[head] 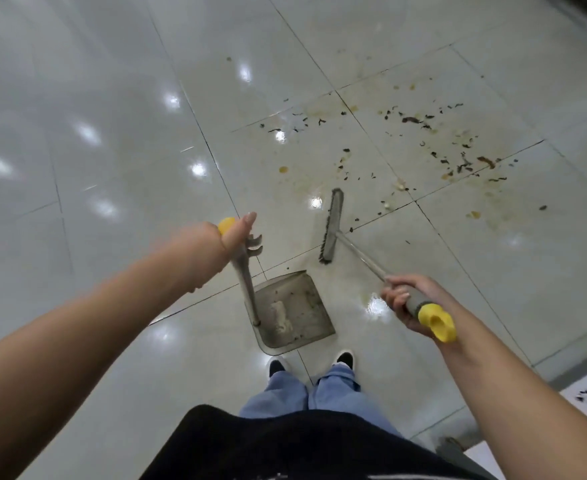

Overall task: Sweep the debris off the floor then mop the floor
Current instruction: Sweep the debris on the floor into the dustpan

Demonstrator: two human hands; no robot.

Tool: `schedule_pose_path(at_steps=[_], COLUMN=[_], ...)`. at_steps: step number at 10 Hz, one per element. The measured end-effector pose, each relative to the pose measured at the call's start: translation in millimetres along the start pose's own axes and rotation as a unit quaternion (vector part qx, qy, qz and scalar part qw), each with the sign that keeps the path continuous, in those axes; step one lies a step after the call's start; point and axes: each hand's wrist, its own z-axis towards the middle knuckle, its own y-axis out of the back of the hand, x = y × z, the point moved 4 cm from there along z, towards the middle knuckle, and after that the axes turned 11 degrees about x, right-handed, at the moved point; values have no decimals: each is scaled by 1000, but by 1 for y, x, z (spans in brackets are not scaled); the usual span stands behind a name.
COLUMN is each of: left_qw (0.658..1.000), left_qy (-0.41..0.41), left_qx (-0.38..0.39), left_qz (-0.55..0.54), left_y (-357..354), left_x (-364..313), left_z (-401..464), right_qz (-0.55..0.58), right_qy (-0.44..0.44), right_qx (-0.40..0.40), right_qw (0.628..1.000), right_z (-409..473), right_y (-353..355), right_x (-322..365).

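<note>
On the glossy tiled floor (94, 98), seen from the head camera, dark scraps and brownish stains of debris (417, 140) are scattered to the upper right, spread over several tiles. A grey dustpan (295, 310) is set with its pan on the floor just ahead of two black shoes (345, 358); some pale dirt is seen inside it. Its upright handle (247, 289) is gripped near the yellow top by the left hand (233, 233), fingers curled round it, thumb raised. A broom (332, 226) is held by the right hand (406, 303), fingers wrapped round the grey grip just below the yellow end cap (437, 322). The brush head is placed on the floor just beyond the dustpan, apart from it, at the near edge of the debris. Blue trouser legs (302, 389) are seen below.
</note>
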Motion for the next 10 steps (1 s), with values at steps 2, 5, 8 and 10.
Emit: schedule_pose_path(at_steps=[2, 5, 8, 10], left_qw=[997, 994, 990, 990], left_qy=[42, 97, 96, 73], left_qx=[-32, -38, -54, -54], left_qz=[60, 39, 83, 106], left_y=[30, 13, 23, 28], left_x=[43, 124, 145, 77], left_z=[-36, -33, -6, 28], right_qz=[-61, -7, -63, -69], right_qy=[-52, -93, -119, -100], right_qx=[19, 26, -52, -61], right_qw=[997, 995, 990, 991], right_z=[26, 88, 95, 84], right_y=[-43, -90, -58, -41], right_x=[-53, -118, -74, -2])
